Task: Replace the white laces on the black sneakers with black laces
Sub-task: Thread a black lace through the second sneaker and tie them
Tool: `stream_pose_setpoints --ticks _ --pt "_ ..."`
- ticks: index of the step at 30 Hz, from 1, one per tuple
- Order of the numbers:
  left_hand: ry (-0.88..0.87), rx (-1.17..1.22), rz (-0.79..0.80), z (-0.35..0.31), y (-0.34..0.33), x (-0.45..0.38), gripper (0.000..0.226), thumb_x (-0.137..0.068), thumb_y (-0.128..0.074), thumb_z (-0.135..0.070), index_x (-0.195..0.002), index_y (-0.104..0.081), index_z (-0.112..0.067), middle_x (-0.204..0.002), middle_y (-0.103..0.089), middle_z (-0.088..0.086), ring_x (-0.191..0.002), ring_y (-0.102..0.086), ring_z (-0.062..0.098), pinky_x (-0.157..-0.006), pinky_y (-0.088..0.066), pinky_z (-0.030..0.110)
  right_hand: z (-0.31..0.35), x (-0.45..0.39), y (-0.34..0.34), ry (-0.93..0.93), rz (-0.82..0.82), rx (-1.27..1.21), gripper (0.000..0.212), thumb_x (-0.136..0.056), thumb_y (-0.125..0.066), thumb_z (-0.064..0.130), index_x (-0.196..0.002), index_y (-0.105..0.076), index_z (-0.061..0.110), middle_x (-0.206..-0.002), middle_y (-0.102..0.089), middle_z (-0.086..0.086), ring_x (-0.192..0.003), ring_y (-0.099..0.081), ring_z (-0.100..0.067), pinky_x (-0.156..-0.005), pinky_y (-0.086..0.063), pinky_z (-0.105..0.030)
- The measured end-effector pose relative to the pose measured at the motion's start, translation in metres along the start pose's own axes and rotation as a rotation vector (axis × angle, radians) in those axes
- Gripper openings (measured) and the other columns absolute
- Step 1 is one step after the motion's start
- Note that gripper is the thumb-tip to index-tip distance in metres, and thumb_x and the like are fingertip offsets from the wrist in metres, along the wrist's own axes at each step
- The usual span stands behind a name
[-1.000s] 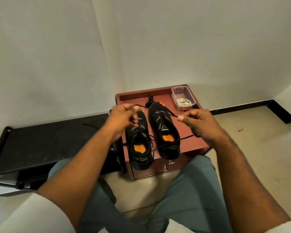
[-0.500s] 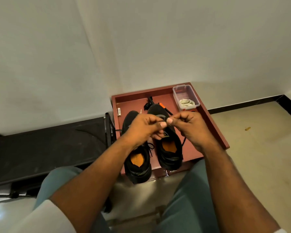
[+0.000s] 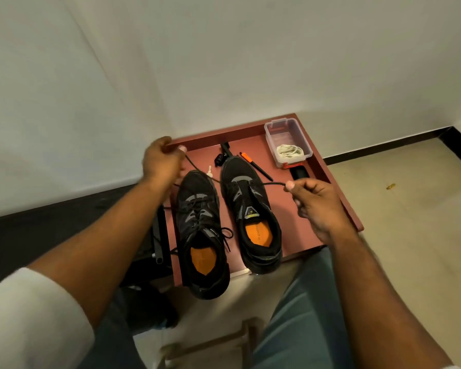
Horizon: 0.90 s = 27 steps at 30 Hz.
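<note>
Two black sneakers with orange insoles stand on a red tray table (image 3: 330,182). The left sneaker (image 3: 200,235) carries a tied black lace. A black lace (image 3: 266,184) runs through the front eyelets of the right sneaker (image 3: 250,209). My left hand (image 3: 161,162) pinches one end of that lace above the tray's far left corner. My right hand (image 3: 314,201) pinches the other end to the right of the shoe. The lace is stretched between them. White laces (image 3: 289,153) lie in a clear plastic box (image 3: 288,141) at the tray's far right.
A black pen with an orange tip (image 3: 256,169), a small black clip-like object (image 3: 222,155) and a small white scrap (image 3: 209,171) lie beyond the shoes. A black case (image 3: 298,173) sits by the box. A black bench (image 3: 51,222) stands left. White walls close in behind.
My hands were together over the right sneaker half a second ago. They have drawn apart, left hand up-left and right hand to the right, pulling the black lace taut.
</note>
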<state>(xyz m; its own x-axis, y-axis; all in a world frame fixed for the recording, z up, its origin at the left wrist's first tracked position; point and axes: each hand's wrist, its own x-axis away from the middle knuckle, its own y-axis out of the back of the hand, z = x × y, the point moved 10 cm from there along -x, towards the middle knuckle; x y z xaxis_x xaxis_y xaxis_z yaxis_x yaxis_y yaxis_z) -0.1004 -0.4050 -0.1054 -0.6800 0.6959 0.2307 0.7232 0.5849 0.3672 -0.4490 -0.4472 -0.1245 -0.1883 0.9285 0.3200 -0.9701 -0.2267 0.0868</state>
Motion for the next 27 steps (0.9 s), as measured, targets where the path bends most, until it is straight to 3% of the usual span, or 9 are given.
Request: stream_pose_setpoints --ticks 2,4,6,9,12,17,20,24,27 --pt "-0.227 -0.225 0.073 -0.008 -0.032 0.028 0.034 -0.090 -0.065 -0.021 -0.123 -0.058 -0.027 -0.122 -0.054 0.002 -0.093 -0.061 0.012 -0.086 -0.056 0.032 -0.017 -0.007 -0.014 -0.159 -0.028 -0.291 0.014 -0.094 -0.062 0.019 -0.100 -0.069 0.009 -0.065 -0.059 0.001 -0.053 -0.046 -0.007 -0.047 -0.037 -0.019" --pt "-0.346 -0.337 0.260 -0.006 -0.078 0.063 0.015 -0.092 -0.064 -0.019 -0.106 -0.067 -0.023 -0.113 -0.054 -0.003 -0.091 -0.055 0.002 -0.087 -0.049 0.024 -0.028 -0.013 -0.039 -0.301 0.048 -0.636 0.018 -0.096 -0.056 0.019 -0.110 -0.066 0.013 -0.085 -0.072 0.000 -0.062 -0.060 -0.008 -0.052 -0.046 -0.019" --pt "-0.403 -0.456 0.382 0.005 -0.115 0.084 0.012 -0.090 -0.066 -0.023 -0.099 -0.074 -0.021 -0.106 -0.053 -0.004 -0.098 -0.052 0.009 -0.090 -0.044 0.028 -0.026 -0.021 -0.055 -0.333 0.141 -0.741 0.019 -0.098 -0.052 0.017 -0.114 -0.063 0.015 -0.101 -0.075 0.001 -0.076 -0.070 -0.011 -0.060 -0.055 -0.023" --pt "-0.345 -0.632 0.373 0.028 -0.135 0.068 0.017 -0.090 -0.063 -0.029 -0.100 -0.076 -0.028 -0.123 -0.051 0.002 -0.118 -0.046 0.026 -0.099 -0.040 0.038 -0.020 -0.038 -0.065 -0.290 0.178 -0.680 0.011 -0.099 -0.051 0.015 -0.106 -0.057 0.020 -0.110 -0.073 -0.001 -0.090 -0.070 -0.015 -0.069 -0.056 -0.029" --pt "-0.217 -0.694 0.341 0.034 -0.137 0.053 0.021 -0.092 -0.062 -0.031 -0.109 -0.074 -0.031 -0.148 -0.037 0.004 -0.132 -0.034 0.032 -0.105 -0.036 0.044 -0.026 -0.060 -0.062 -0.237 0.056 -0.535 0.009 -0.095 -0.058 0.009 -0.095 -0.059 0.018 -0.110 -0.073 -0.009 -0.075 -0.060 -0.012 -0.060 -0.046 -0.024" --pt "-0.139 -0.690 0.283 0.031 -0.145 0.041 0.022 -0.087 -0.070 -0.031 -0.108 -0.072 -0.033 -0.154 -0.031 0.003 -0.136 -0.029 0.032 -0.107 -0.032 0.045 -0.042 -0.082 -0.059 -0.151 -0.090 -0.468 0.018 -0.086 -0.065 -0.008 -0.086 -0.060 0.010 -0.079 -0.067 -0.008 -0.074 -0.066 -0.018 -0.065 -0.056 -0.024" --pt "-0.100 -0.578 0.249 0.039 -0.147 0.035 0.014 -0.081 -0.076 -0.025 -0.094 -0.072 -0.030 -0.151 -0.035 0.004 -0.137 -0.033 0.028 -0.107 -0.033 0.040 -0.055 -0.082 -0.058 -0.099 -0.155 -0.417 0.021 -0.085 -0.066 -0.009 -0.090 -0.059 0.010 -0.078 -0.067 -0.008 -0.074 -0.068 -0.021 -0.065 -0.058 -0.026" --pt "-0.078 -0.400 0.248 0.051 -0.150 0.043 0.013 -0.084 -0.070 -0.006 -0.093 -0.073 -0.015 -0.153 -0.033 0.008 -0.133 -0.041 0.022 -0.095 -0.030 0.017 -0.072 -0.073 -0.059 -0.094 -0.225 -0.496 0.029 -0.082 -0.065 -0.015 -0.094 -0.060 0.010 -0.079 -0.070 -0.007 -0.080 -0.071 -0.019 -0.070 -0.058 -0.028" --pt "-0.059 -0.390 0.195 0.060 -0.149 0.058 0.018 -0.086 -0.066 -0.004 -0.094 -0.076 -0.016 -0.155 -0.032 0.005 -0.135 -0.038 0.025 -0.099 -0.028 0.020 -0.077 -0.064 -0.049 -0.079 -0.235 -0.401 0.033 -0.081 -0.065 -0.016 -0.097 -0.061 0.012 -0.081 -0.071 -0.005 -0.083 -0.072 -0.017 -0.074 -0.059 -0.030"
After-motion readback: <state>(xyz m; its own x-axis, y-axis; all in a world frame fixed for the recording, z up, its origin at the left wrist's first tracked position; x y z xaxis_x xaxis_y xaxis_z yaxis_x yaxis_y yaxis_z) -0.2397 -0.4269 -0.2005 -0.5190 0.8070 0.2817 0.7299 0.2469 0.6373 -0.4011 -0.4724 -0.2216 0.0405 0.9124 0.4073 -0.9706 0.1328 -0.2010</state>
